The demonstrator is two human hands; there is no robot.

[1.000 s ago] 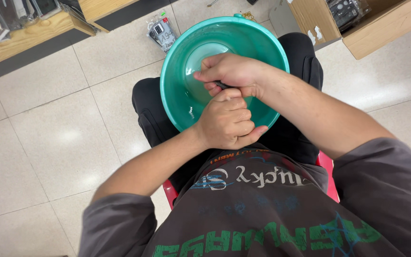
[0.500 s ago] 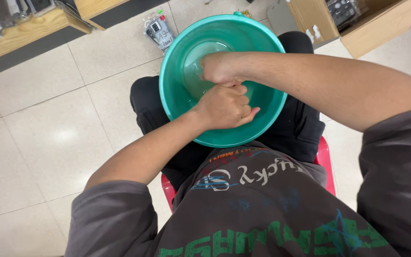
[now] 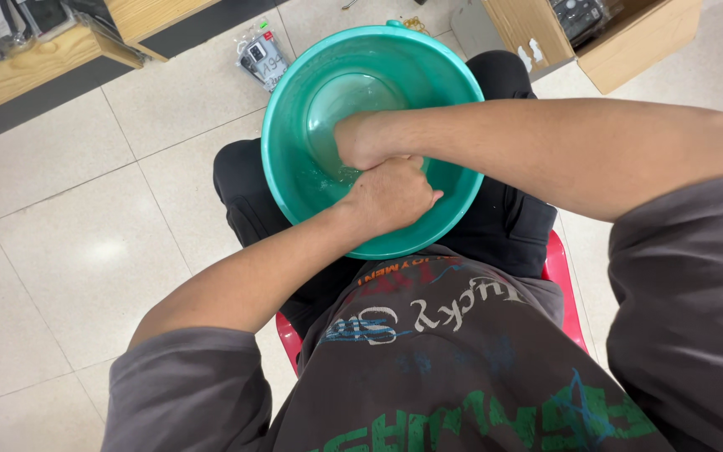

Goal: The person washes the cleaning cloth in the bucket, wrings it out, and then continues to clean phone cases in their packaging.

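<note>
Teal basin (image 3: 290, 125), round, glossy, water-filled

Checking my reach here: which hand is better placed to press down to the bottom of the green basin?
Probably the right hand: it sits deeper inside the green basin, near the bottom's middle. The left hand rests closer to the near wall.

1 teal basin (image 3: 294, 180) on lap; 2 hands in it: left hand (image 3: 388, 197), right hand (image 3: 360, 141); 1 red chair (image 3: 559, 272); 1 cardboard box (image 3: 612, 50), top-right floor; 1 small packet (image 3: 261, 57).
</note>
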